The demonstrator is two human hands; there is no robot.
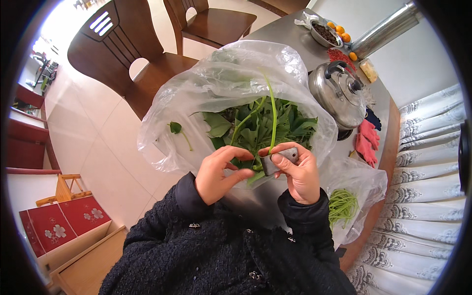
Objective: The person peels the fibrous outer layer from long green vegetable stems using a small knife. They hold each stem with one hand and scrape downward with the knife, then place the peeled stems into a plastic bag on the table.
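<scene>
Between the thumb and fingers of my right hand (300, 173) is a small grey metal blade (281, 160) with a hole in one corner. A long green stem (274, 114) rises from beside the blade, against my right index fingertip. My left hand (223, 175) is just left of the blade, thumb and fingers apart; whether a fingertip touches the greenery behind it is hard to tell. Under both hands, a large clear plastic bag (173, 96) lies spread around a heap of green leaves and stems (254, 127). One small leaf with its stalk (176, 128) rests apart on the bag's left side.
Right of the bag stands a steel kettle (337, 96), with pink gloves (367, 142) beyond. A second plastic bag (374, 184) holds cut green stems (343, 206). A bowl (326, 34) and oranges (340, 29) sit far back. Wooden chairs (118, 48) flank the metal-topped table (291, 31).
</scene>
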